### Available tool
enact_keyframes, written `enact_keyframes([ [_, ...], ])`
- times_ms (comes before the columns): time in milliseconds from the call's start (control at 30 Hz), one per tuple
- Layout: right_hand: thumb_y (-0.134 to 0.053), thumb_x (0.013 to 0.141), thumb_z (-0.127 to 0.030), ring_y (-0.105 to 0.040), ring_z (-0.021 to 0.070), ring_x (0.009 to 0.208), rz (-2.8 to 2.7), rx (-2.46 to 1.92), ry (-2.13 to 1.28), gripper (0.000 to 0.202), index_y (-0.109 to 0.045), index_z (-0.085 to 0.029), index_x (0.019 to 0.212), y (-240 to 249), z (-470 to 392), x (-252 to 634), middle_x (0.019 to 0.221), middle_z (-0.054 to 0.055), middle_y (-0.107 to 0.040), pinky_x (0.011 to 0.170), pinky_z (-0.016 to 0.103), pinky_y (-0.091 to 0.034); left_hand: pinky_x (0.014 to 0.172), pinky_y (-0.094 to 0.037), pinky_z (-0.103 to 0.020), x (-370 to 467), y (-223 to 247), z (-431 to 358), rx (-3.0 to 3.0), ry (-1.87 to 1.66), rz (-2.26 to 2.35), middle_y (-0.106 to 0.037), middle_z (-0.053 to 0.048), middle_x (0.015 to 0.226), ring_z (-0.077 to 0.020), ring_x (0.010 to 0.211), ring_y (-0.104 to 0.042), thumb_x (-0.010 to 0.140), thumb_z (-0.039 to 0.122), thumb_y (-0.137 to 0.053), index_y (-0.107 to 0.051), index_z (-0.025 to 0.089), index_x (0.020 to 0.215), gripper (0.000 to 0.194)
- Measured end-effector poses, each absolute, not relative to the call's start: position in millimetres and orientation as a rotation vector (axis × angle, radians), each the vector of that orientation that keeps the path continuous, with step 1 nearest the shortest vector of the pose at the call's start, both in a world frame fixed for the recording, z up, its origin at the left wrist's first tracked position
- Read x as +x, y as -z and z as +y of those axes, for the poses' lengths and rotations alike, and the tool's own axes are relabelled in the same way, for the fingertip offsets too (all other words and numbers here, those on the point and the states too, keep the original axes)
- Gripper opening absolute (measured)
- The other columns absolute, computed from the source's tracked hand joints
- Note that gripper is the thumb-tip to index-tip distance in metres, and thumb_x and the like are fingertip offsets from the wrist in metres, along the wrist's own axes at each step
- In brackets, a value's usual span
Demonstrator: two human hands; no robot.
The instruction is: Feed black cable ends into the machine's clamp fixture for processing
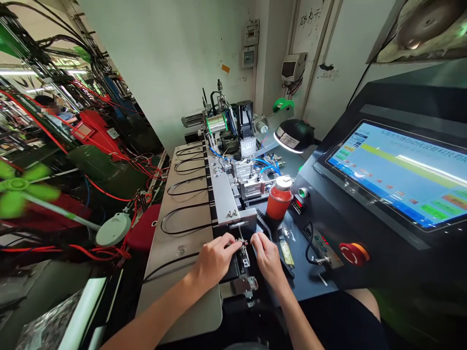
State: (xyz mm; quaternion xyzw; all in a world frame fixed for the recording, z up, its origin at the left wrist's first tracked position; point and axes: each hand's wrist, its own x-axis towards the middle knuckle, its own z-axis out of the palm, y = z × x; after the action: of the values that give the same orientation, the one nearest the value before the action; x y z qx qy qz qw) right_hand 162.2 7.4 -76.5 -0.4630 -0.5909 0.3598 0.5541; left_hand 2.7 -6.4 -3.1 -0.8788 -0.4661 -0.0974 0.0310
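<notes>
Left hand: your left hand [215, 257] brings thumb and forefinger close together at the clamp fixture [245, 260]; whether they grip anything cannot be told.
Right hand: your right hand [265, 255] is just beside the fixture, fingers curled inward; any small part between them is hidden.
Near cable: the near black cable [175, 261] lies on the tan plate [156, 296] and runs behind your left hand; its end is not visible.
Rail: more looped cables meet the metal rail [224, 194] beyond.
Step in hand: apparently, you position a cable end at the fixture.
Next move: likely calls for fine fingertip alignment.
</notes>
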Motion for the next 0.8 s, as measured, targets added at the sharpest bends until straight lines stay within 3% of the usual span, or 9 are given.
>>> enact_keyframes([
  [67,-0.037,0.098,-0.027,-0.054,0.0167,0.069,-1.504,-1.099,-0.71,0.027,-0.058,-0.019,0.083,71.2,2.9,164.8,0.076,0.004,-0.059,0.065,0.027,-0.044,0.068,-0.048,-0.023,-0.4,3.1,-7.3,-2.682,0.348,-1.612,-0.064,-0.002,0.093,-0.0135,0.076,-0.063,0.095,0.016,-0.043,-0.062,0.021,0.099,0.02],
  [167,-0.038,0.096,-0.02,-0.059,0.0205,0.083,-1.647,-1.047,-0.585,0.025,-0.063,-0.019,0.099,65.8,-5.7,168.7,0.089,0.008,-0.064,0.074,0.031,-0.047,0.067,-0.048,-0.025,-3.8,3.6,-7.0,-2.651,0.287,-1.736,-0.063,-0.002,0.09,-0.0146,0.074,-0.063,0.095,0.02,-0.045,-0.061,0.02,0.091,0.017],
  [400,-0.043,0.094,-0.021,-0.06,0.0189,0.07,-1.571,-1.188,-0.444,0.023,-0.065,-0.018,0.085,59.8,-17.8,195.0,0.076,0.006,-0.064,0.063,0.03,-0.046,0.068,-0.047,-0.023,-4.5,6.9,-5.7,-2.671,0.242,-1.737,-0.061,-0.001,0.09,-0.0134,0.074,-0.063,0.096,0.021,-0.043,-0.061,0.02,0.089,0.019],
  [800,-0.047,0.092,-0.014,-0.061,0.0197,0.078,-1.659,-1.039,-0.489,0.024,-0.069,-0.022,0.101,62.4,-17.7,179.3,0.086,0.006,-0.066,0.07,0.032,-0.05,0.066,-0.047,-0.024,-1.9,2.2,-5.3,-2.64,0.193,-1.768,-0.061,-0.002,0.088,-0.0144,0.073,-0.062,0.095,0.021,-0.044,-0.061,0.02,0.087,0.019],
])
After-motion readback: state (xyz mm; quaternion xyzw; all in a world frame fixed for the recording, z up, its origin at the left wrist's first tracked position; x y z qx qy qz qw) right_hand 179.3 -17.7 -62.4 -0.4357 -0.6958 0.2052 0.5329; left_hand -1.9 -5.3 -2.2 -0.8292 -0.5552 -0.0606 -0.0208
